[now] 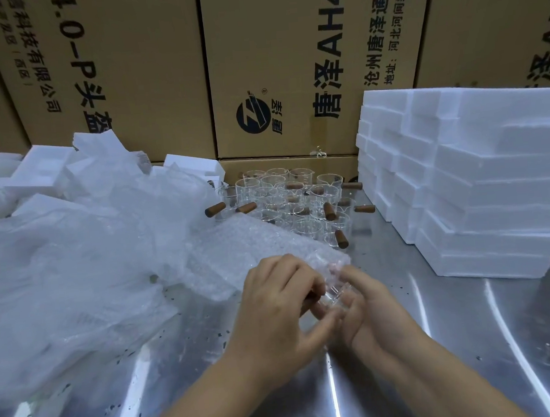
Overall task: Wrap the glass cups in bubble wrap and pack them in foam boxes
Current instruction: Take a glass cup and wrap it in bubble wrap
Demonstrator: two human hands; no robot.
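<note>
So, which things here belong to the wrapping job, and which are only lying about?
Job: glass cup held by left hand and right hand; bubble wrap; waiting cups; foam boxes.
Lying about: cardboard cartons; loose plastic sheeting.

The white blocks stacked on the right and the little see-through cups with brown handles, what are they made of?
The stacked white blocks look like foam: matte, grainy, chalk-white. The small clear cups look like glass: see-through with shiny rims. Their stubby brown handles seem wooden, matte, though possibly plastic.

Clear glass cup (332,297) partly inside bubble wrap (263,239); white foam boxes (483,192) in stacks, right.
</note>
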